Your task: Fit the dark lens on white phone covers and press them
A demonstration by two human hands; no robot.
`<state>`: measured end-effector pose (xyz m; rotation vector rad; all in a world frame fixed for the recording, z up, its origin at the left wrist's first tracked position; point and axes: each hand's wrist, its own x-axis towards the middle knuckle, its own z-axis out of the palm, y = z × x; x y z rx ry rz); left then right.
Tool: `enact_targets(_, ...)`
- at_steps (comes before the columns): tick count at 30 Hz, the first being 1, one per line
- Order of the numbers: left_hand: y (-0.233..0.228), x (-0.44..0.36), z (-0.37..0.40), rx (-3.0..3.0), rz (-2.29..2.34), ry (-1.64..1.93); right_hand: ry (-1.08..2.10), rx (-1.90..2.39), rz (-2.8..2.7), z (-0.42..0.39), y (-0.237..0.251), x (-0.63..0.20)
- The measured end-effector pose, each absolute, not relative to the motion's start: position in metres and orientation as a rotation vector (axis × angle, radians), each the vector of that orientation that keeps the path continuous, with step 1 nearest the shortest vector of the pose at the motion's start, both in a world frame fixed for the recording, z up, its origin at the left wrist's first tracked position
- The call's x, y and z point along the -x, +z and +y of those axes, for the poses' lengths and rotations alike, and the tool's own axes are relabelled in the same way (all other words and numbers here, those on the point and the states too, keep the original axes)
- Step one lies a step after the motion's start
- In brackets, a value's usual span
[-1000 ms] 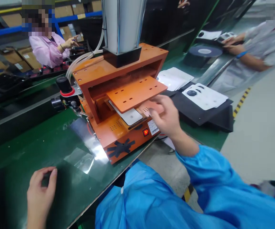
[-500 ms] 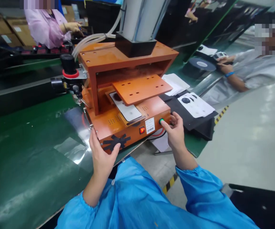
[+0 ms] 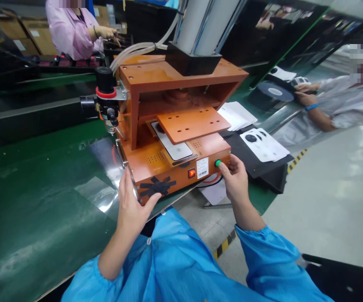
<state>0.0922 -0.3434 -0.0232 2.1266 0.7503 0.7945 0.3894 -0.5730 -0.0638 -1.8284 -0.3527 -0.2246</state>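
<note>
An orange press machine point(image 3: 181, 172) stands at the bench edge. Its flat pressing plate point(image 3: 195, 125) hangs over a white phone back cover point(image 3: 178, 150) with a dark round camera area, which lies on the base, partly hidden by the plate. My left hand point(image 3: 134, 205) is open at the base's front left corner, thumb spread towards black tape strips point(image 3: 157, 186). My right hand point(image 3: 236, 178) is at the front right corner, thumb tip beside the green button point(image 3: 218, 163), other fingers loosely curled by the side wall. Neither hand holds a loose thing.
More white covers point(image 3: 259, 144) lie on a black tray point(image 3: 247, 163) at the right; white sheets point(image 3: 236, 115) are behind them. A pressure regulator point(image 3: 105, 94) juts out on the left. Clear film point(image 3: 96, 195) lies on the green bench point(image 3: 43, 209). Two people work nearby.
The view has shifted, so the machine appears further right. The pressing plate hangs slightly lower, with its shaft showing above. My right thumb has come off the green button's face to its edge.
</note>
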Motion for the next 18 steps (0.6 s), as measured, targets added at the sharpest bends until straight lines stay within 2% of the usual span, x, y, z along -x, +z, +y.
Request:
enact_targets(3,0.001,-0.056,-0.315,-2.182,0.718,0.766,-0.638,1.838,-0.337,-0.565,-0.054,-0.355)
enact_targets(6,0.024,-0.021,-0.274,-2.264,0.754,0.813,-0.850,1.742,-0.764,-0.549,-0.048,-0.301)
enact_targets(9,0.028,0.002,-0.227,-2.354,0.911,0.811,-0.557,1.574,-1.484,-0.526,-0.053,-0.242)
enact_targets(11,0.020,0.013,-0.199,-2.410,1.005,0.800,-0.336,1.419,-1.779,-0.508,-0.062,-0.210)
enact_targets(14,0.003,0.027,-0.169,-2.388,1.126,0.795,-0.239,1.241,-1.857,-0.479,-0.080,-0.181)
enact_targets(18,-0.006,0.040,-0.152,-2.114,1.341,0.730,-0.321,1.272,-1.841,-0.456,-0.093,-0.171)
